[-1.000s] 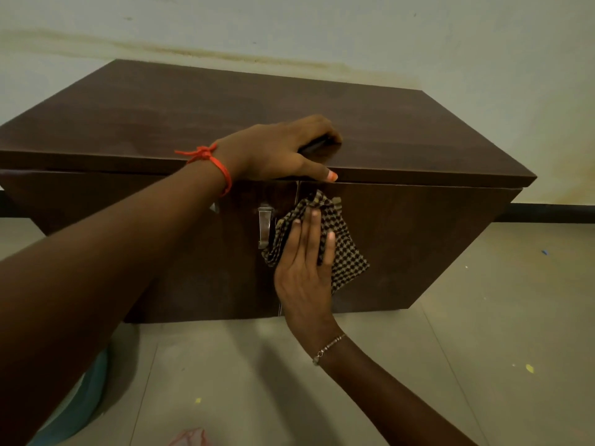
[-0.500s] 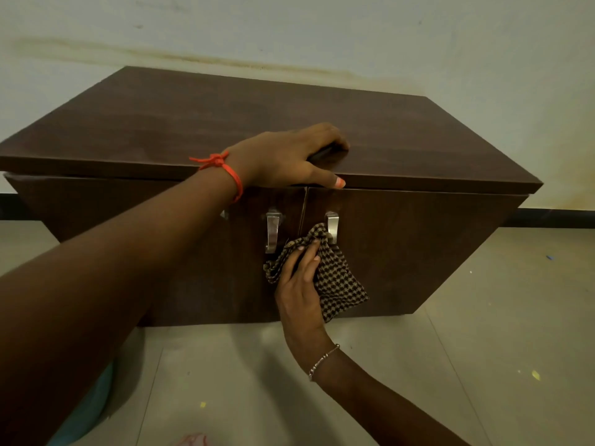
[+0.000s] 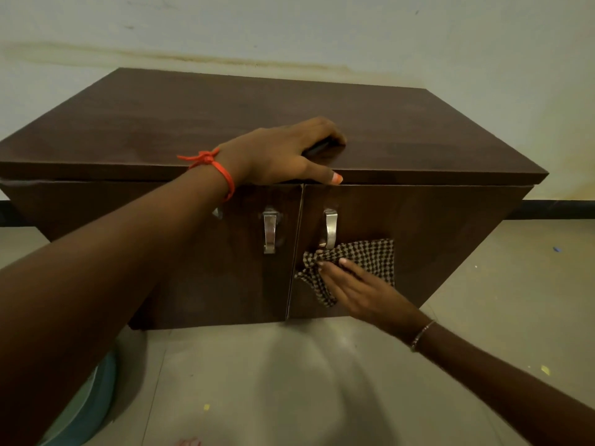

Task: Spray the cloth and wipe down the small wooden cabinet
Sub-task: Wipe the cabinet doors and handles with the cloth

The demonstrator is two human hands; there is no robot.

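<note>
- A person leans over a small dark-brown wooden cabinet (image 3: 418, 149), which fills the middle of the frame. It stands on a pale floor (image 3: 322, 381) against a stained white wall (image 3: 322, 27).
- The right hand (image 3: 360, 289) reaches in from the lower right. It lies flat with fingers straight, pressing a black-and-beige checked cloth (image 3: 373, 255) against the right door (image 3: 434, 236), just right of centre in the frame.
- The cloth touches the lower end of the right door's metal handle (image 3: 330, 228). Its left part is bunched under the fingertips (image 3: 343, 261), and its right part is spread flat on the wood.
- The left hand (image 3: 277, 156) reaches in from the left edge and rests on the cabinet top at its front edge, in the centre of the frame. The thumb lies along that edge, above the gap where the two doors meet.
- Its fingers are bent over a dark shape too hidden to name, so it cannot be told whether this hand grips anything.
- The left door (image 3: 225, 278) carries a matching handle (image 3: 269, 231) just beside the centre gap.
- An orange thread (image 3: 222, 170) is tied at the left wrist, and a thin bracelet (image 3: 422, 334) circles the right.
- A teal object (image 3: 87, 410), partly hidden behind the left arm, lies at the lower left. Yellow flecks (image 3: 545, 369) dot the floor at the lower right.
</note>
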